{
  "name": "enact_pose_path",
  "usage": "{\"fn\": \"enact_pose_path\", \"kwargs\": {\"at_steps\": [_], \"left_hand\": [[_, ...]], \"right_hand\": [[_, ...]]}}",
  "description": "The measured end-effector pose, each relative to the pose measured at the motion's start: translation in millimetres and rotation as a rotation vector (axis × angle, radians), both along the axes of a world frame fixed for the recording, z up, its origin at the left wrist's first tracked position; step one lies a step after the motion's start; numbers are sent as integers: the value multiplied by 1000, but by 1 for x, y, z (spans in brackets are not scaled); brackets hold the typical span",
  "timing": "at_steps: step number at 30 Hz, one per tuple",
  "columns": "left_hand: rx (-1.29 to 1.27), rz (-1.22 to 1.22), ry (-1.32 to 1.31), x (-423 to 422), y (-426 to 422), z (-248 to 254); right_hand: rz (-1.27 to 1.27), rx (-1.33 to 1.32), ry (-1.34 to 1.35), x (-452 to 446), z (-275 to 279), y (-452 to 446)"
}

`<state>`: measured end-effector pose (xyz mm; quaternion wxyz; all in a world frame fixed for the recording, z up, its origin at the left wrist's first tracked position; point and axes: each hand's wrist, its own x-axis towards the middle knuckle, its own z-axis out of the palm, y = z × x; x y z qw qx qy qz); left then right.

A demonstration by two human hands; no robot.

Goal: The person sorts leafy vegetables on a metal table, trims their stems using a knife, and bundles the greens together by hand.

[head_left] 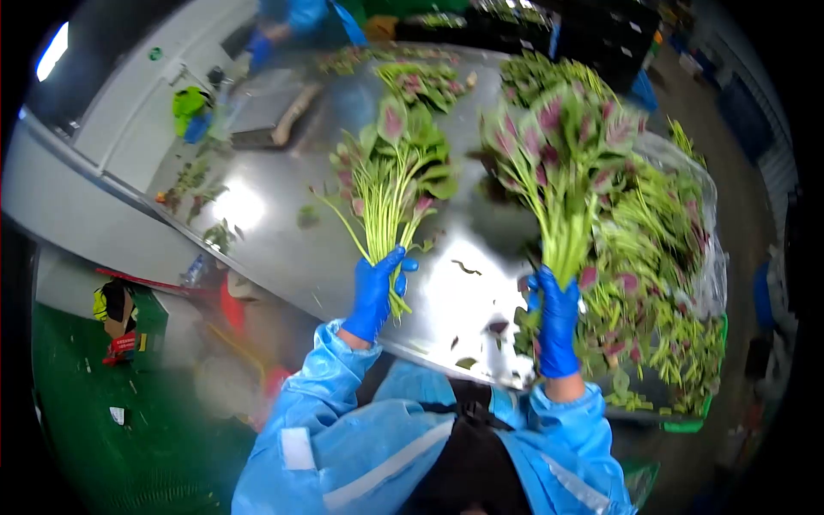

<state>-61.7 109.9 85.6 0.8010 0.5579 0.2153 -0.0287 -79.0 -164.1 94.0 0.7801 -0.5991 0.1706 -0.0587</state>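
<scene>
My left hand [375,290], in a blue glove, is closed round the lower stems of a bunch of red-and-green amaranth [390,184]. Its leaves fan out away from me above the metal table. Gloved in blue as well, my right hand [558,322] grips a second bunch of amaranth [562,163] by its stems, leaves up and purple-centred. Beside my right hand lies a large heap of loose amaranth [648,249] in a crate lined with clear plastic.
The metal table [283,232] carries a scale-like flat device [266,116], more amaranth bunches [421,84] and scattered leaves. A green crate rim [684,425] shows at the right. At the far left edge, a co-worker's blue sleeve [305,15] is visible. Dark crates [601,34] stand behind.
</scene>
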Motion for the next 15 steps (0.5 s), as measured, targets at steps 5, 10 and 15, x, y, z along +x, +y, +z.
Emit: {"fn": "enact_pose_path", "kwargs": {"at_steps": [5, 10, 15], "left_hand": [[-146, -209, 307, -43, -35, -61], [-160, -267, 383, -60, -49, -78], [-88, -262, 243, -66, -53, -79]], "right_hand": [[382, 452, 437, -34, -87, 14], [439, 535, 569, -42, -100, 12], [326, 322, 333, -37, -72, 24]]}}
